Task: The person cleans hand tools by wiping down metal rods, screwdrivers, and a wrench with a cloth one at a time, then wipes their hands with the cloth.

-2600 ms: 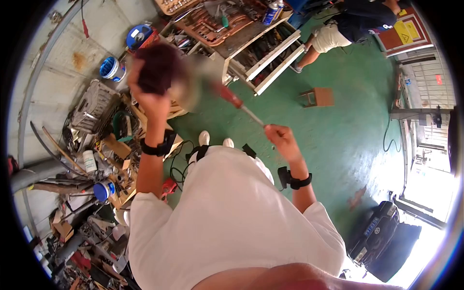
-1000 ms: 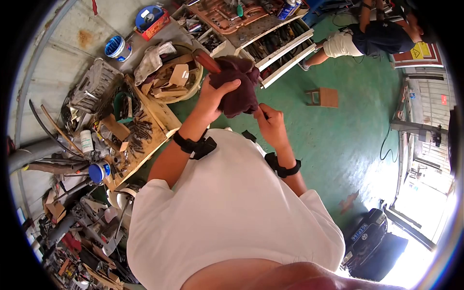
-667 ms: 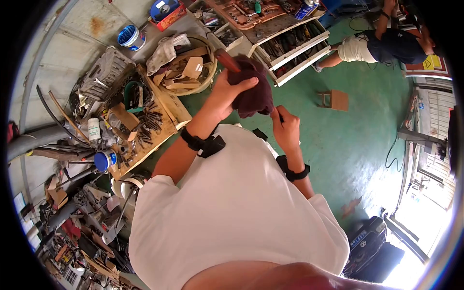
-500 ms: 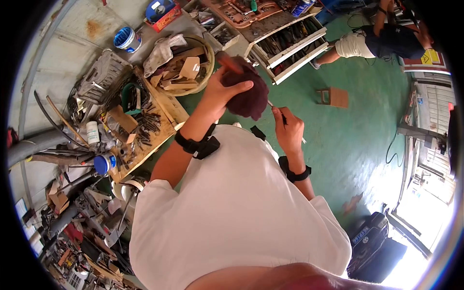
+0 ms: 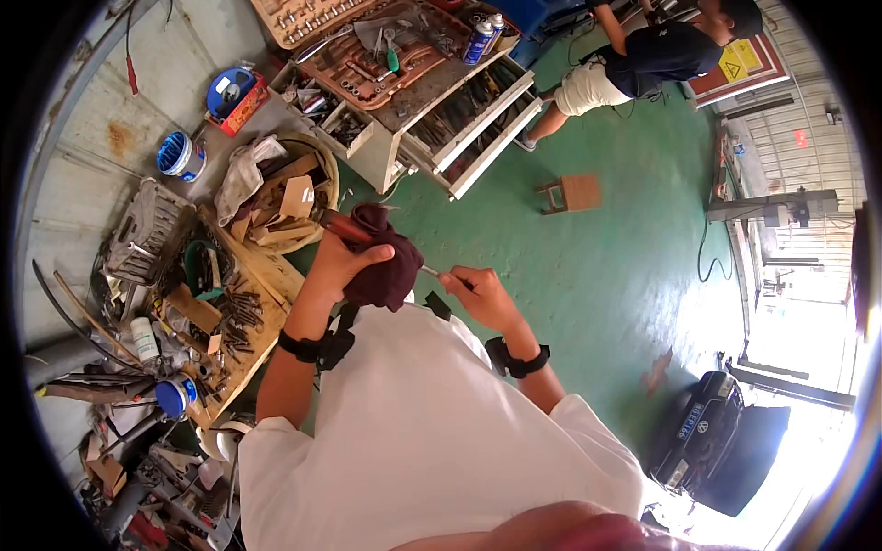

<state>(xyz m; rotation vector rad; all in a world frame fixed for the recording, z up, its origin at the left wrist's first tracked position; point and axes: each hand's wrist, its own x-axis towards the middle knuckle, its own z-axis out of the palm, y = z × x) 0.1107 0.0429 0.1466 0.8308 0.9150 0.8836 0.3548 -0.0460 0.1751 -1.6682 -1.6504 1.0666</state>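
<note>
My left hand (image 5: 342, 266) is closed around a bunched maroon rag (image 5: 386, 271) and the red-brown handle of a screwdriver (image 5: 345, 227), thumb lying across the cloth. A thin metal shaft comes out of the rag's right side. My right hand (image 5: 481, 296) pinches that shaft near its end, with fingers curled. The rag hides the middle of the screwdriver. Both hands are in front of my white shirt, above the green floor.
To the left, a wooden bench (image 5: 266, 317) carries loose metal parts beside a round bin (image 5: 328, 179) of cardboard. Ahead stands a tool cabinet (image 5: 381, 151) with open drawers. A small stool (image 5: 581, 193), another person (image 5: 634, 64) and a dark car (image 5: 703, 436) are further right.
My view has turned, so the surroundings shift left. My right hand has closed in on the shaft near the rag; its fingers pointed up before. My left hand still grips rag and handle.
</note>
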